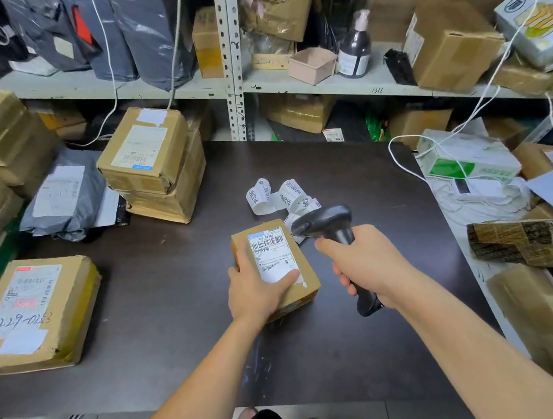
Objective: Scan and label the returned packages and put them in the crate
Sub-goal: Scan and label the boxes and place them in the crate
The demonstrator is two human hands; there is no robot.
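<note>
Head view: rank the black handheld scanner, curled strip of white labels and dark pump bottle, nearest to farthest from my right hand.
1. Black handheld scanner, in the grip of the right hand.
2. Curled strip of white labels, on the table.
3. Dark pump bottle, on the shelf.

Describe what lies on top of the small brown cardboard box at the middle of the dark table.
A white barcoded shipping label is stuck there, and the left hand grips the box, thumb on the label. The hand covers the top's left edge.
</note>
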